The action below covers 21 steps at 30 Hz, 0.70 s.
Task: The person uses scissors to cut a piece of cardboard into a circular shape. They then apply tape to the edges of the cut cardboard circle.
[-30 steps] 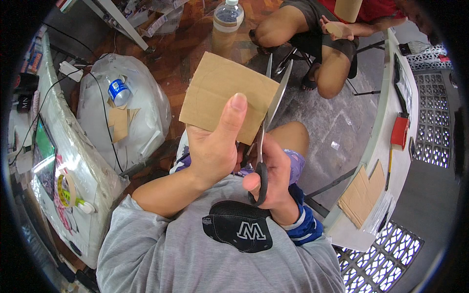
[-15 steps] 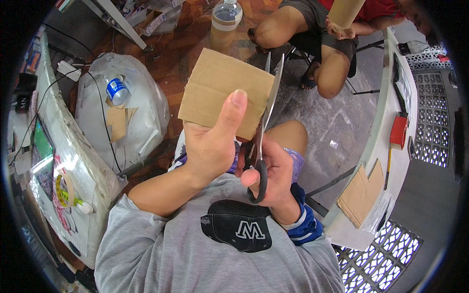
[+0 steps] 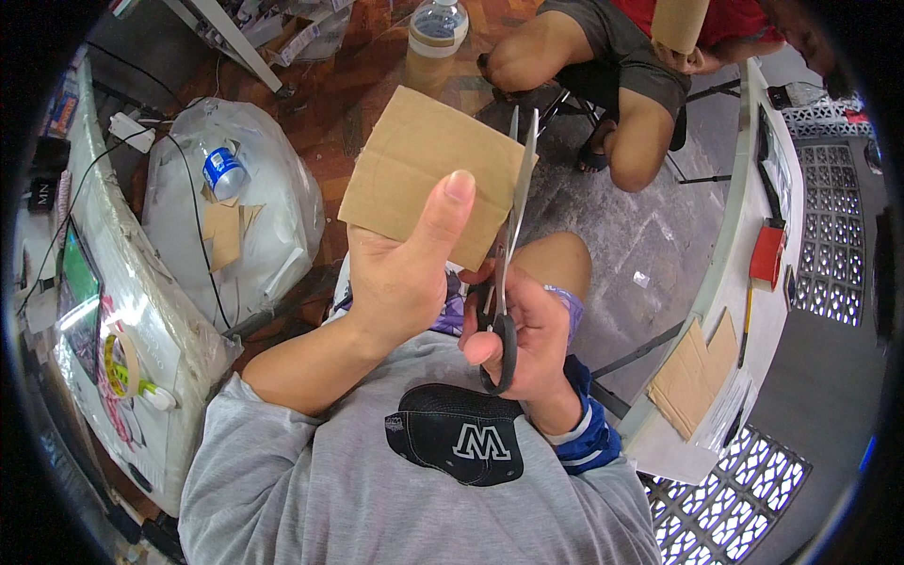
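My left hand (image 3: 403,273) pinches a squarish piece of brown cardboard (image 3: 414,160), its thumb lying across the front face and its other fingers hidden behind. In my right hand (image 3: 532,330) is a pair of scissors (image 3: 508,245) with black handles, thumb through one loop. The blades point upward along the cardboard's right edge, slightly apart at the tips. A narrow bit of cardboard shows just right of the blades near the upper corner.
To the left, a plastic bag (image 3: 292,207) bears a blue-labelled bottle (image 3: 223,172) and cardboard scraps (image 3: 221,235). A plastic-covered table (image 3: 188,377) stands nearer. Along the right, a white table (image 3: 678,457) holds cardboard (image 3: 695,377) and red tape (image 3: 767,257). Ahead, another person (image 3: 626,89) sits holding a cardboard tube (image 3: 677,24).
The cardboard has tilted and shifted slightly up and left. The scissor blades have closed somewhat and now lie over its right edge. The other person's tube has moved right.
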Motion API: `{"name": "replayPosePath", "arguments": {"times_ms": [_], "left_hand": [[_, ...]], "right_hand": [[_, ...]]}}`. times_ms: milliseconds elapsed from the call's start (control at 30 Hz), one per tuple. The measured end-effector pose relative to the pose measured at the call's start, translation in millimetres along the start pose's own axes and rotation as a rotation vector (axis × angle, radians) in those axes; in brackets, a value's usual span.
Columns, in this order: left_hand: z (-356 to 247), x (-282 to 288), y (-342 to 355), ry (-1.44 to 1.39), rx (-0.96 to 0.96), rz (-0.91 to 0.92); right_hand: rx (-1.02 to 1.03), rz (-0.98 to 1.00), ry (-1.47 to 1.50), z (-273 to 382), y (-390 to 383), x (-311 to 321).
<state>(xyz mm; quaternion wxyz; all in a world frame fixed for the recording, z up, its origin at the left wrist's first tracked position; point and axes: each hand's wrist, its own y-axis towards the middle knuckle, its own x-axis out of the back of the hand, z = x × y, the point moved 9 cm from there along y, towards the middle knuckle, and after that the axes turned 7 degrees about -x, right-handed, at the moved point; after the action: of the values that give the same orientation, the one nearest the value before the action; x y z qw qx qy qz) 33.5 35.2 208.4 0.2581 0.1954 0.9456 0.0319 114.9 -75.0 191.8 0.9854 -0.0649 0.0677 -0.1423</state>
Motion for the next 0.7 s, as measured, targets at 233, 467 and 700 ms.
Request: {"name": "replayPosePath", "arguments": {"times_ms": [233, 467, 700], "left_hand": [[2.5, -1.7, -5.8, 0.051, 0.057, 0.034], [-0.7, -4.8, -7.0, -0.03, 0.073, -0.012], [2.7, -4.7, -7.7, 0.015, 0.109, 0.102]], "right_hand": [[-0.061, 0.017, 0.137, -3.4, 0.6, 2.0], [-0.074, 0.012, 0.08, -1.1, 0.2, 4.8], [-0.035, 0.006, 0.119, -2.3, -3.4, 7.3]]}}
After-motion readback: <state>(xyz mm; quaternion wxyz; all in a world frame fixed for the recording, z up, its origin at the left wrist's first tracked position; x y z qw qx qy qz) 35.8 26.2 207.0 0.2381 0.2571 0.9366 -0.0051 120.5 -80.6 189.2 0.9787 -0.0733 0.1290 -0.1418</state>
